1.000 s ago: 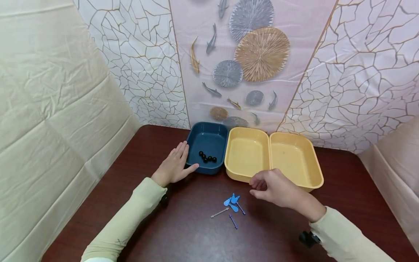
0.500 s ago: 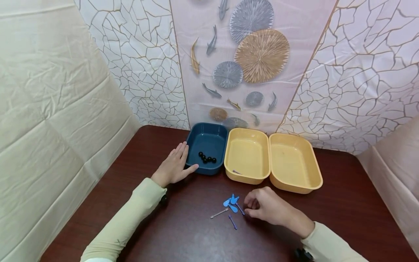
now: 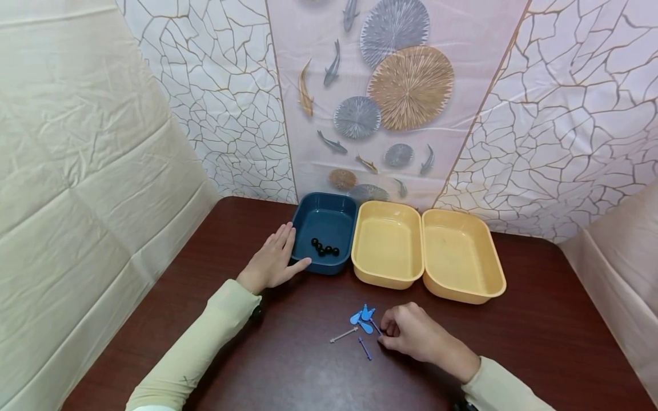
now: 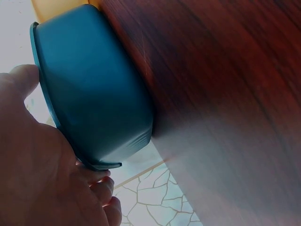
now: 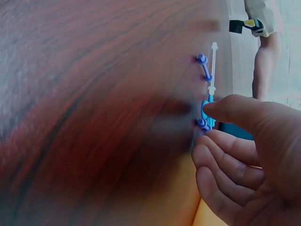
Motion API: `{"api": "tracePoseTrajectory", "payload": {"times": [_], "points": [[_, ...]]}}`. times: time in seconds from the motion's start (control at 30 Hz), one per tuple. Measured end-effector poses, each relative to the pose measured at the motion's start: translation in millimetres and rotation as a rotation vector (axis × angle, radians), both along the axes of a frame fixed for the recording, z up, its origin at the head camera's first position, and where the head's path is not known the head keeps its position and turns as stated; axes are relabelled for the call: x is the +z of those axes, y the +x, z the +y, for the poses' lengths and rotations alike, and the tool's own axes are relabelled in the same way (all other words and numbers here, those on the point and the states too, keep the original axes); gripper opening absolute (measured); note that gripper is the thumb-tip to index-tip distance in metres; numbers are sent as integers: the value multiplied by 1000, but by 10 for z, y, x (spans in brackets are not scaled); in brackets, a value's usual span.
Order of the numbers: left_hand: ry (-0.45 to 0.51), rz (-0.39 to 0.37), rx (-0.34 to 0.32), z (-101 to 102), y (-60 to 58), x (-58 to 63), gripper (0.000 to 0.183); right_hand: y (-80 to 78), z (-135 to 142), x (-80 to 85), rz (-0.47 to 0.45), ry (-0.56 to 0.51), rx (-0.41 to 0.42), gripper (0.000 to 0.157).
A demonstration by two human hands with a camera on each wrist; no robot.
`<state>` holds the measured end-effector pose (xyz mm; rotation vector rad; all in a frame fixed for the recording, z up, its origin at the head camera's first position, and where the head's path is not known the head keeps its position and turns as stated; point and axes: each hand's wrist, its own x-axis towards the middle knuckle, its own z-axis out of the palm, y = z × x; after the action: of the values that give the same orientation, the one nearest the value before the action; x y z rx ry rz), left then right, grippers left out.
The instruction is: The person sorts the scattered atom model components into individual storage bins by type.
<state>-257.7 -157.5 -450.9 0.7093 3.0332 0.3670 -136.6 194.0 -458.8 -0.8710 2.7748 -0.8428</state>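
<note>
Left hand point(image 3: 272, 260), fingers extended, is laid on the dark-blue tray point(image 3: 325, 266); right hand point(image 3: 413, 335), fingers curled, is positioned at a purple rod point(image 3: 376, 327) on the tabletop point(image 3: 308, 371), whether pinched cannot be told.

A slim, knob-ended purple rod point(image 3: 376, 327) lies slanted on the bench point(image 3: 303, 371), its near end just beside the right hand point(image 3: 411, 335), its far end beside blue teardrop pieces point(image 3: 366, 327); a deep teal tray point(image 3: 329, 221) stands upright, its rim touched by the left hand point(image 3: 271, 260).

Tabletop point(image 3: 288, 365): trays point(image 3: 389, 242), rods point(image 3: 365, 349), blue pieces point(image 3: 366, 327).
</note>
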Motion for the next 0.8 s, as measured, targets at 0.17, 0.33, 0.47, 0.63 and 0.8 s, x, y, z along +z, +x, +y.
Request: {"api": "tracePoseTrajectory", "payload": {"times": [0.17,0.33,0.47,0.63,0.8], "points": [[3,0,0,0,6,7,94,1,-30,-21,11,27,-22,13],[21,-13,-6,3,14,13,94,3,-45,-30,17,38,-37,15],[26,-22,-3,0,14,5,94,11,-56,-33,33,45,-54,17],[17,-32,0,-11,11,-7,96,13,-55,-34,42,55,-66,19],[23,-27,-1,-7,7,9,95,-14,-22,-16,70,62,-92,16]]}}
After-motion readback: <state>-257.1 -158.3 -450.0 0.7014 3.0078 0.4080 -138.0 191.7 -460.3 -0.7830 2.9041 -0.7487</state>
